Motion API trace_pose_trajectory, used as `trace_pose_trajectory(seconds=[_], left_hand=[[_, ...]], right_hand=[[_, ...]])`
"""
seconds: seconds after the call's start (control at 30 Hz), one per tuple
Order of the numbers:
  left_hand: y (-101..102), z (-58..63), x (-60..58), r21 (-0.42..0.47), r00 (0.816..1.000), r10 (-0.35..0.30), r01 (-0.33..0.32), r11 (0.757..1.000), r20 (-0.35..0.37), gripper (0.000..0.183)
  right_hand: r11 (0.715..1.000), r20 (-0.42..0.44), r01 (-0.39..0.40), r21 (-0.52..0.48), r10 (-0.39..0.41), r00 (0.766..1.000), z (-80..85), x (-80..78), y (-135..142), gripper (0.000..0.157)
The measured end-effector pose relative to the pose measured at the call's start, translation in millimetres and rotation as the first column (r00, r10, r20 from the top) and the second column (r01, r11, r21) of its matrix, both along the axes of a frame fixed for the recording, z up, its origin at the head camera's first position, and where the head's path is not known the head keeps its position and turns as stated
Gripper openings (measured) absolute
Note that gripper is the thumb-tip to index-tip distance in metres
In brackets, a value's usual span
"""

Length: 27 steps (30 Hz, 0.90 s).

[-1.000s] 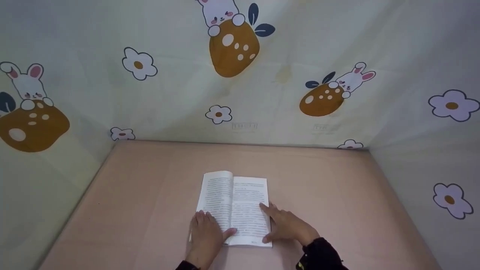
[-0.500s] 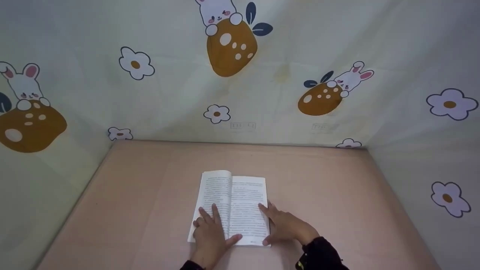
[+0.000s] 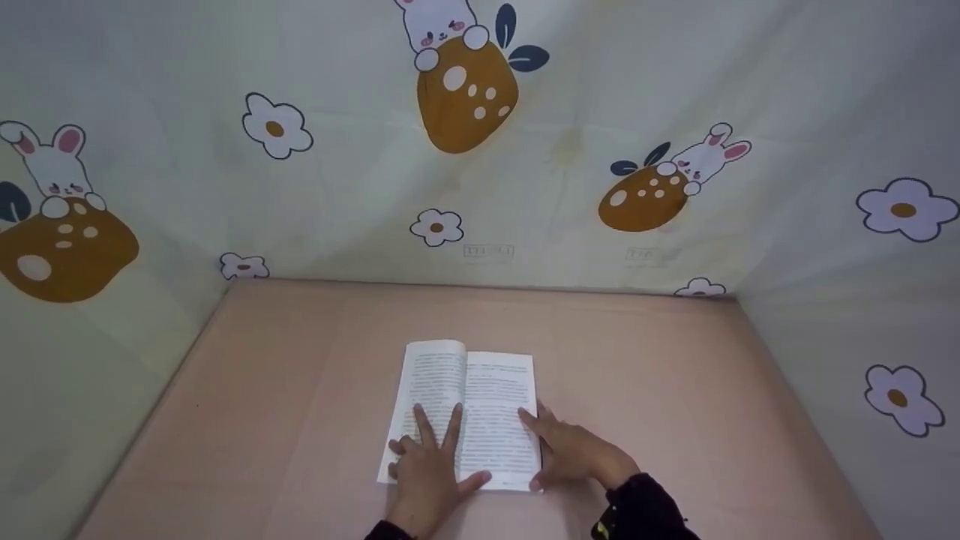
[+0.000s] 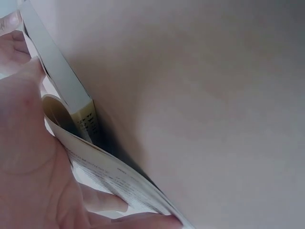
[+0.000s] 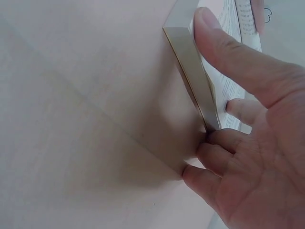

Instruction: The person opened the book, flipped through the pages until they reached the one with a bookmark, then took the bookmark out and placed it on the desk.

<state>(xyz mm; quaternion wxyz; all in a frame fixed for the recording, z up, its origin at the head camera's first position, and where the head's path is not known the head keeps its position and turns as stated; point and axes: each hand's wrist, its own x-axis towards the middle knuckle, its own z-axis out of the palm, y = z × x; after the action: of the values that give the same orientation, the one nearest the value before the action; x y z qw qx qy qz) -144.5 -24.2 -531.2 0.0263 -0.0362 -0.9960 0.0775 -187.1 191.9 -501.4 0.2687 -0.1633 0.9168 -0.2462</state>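
Note:
An open book (image 3: 499, 420) with printed pages lies on the table, its left pages bulging near the fold. My left hand (image 3: 426, 476) rests spread on the lower left page, its thumb reaching onto the right page. In the left wrist view, the book's yellowish spine (image 4: 85, 119) shows under the curved left pages. My right hand (image 3: 583, 454) holds the book's right edge. Its thumb (image 5: 233, 55) lies at the near corner and the index finger touches the page, as the right wrist view shows. The other fingers are bent beside the cover edge, their tips partly hidden.
A pinkish-tan table surface (image 3: 300, 390) surrounds the book. Pale cloth walls (image 3: 337, 202) printed with rabbits, brown fruit and flowers stand at the back and both sides. Dark sleeves (image 3: 641, 510) cover the forearms.
My left hand has shifted rightward from the left page's outer edge towards the fold, and its fingers have spread apart. The right hand has stayed at the right edge.

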Motion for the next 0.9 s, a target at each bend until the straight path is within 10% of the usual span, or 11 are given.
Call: trace_pose_trajectory(seconds=[0.43, 0.9], left_hand=[[3.8, 4.9, 5.3, 0.077, 0.999, -0.021, 0.023, 0.997, -0.024, 0.078], [1.1, 7.4, 4.7, 0.073, 0.996, -0.057, 0.052, 0.996, 0.067, 0.104]], right_hand=[[1.0, -0.045, -0.003, -0.017, 0.002, 0.999, 0.3, 0.6, 0.1, 0.101], [0.999, -0.134, 0.036, 0.018, -0.033, 0.99, -1.9, 1.1, -4.4, 0.1]])
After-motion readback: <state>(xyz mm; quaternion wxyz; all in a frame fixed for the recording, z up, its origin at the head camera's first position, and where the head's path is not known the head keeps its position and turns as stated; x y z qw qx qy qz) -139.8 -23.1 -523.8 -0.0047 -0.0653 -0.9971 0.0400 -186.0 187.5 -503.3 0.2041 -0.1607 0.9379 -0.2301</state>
